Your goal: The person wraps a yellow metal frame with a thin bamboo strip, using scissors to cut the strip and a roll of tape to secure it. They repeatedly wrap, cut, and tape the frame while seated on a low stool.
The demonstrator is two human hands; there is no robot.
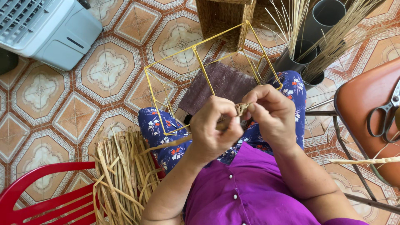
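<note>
A dried fibre strand (241,109) is pinched between both hands over the lap, at the near rail of a yellow wire frame (200,62). The left hand (214,127) is closed on the strand's tail; the right hand (271,114) is closed on its twisted end, apparently to keep tension. A bundle of dried strands (123,175) lies left on a red chair (46,191). Scissors (385,114) rest on a brown seat (362,100) at right.

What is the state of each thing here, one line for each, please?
left hand: shut on fibre strand
right hand: fingers pinching the strand's twisted end
wire frame: bare, resting on the lap
scissors: lying on the brown seat
dried fibre bundle: loose, on the red chair
</note>
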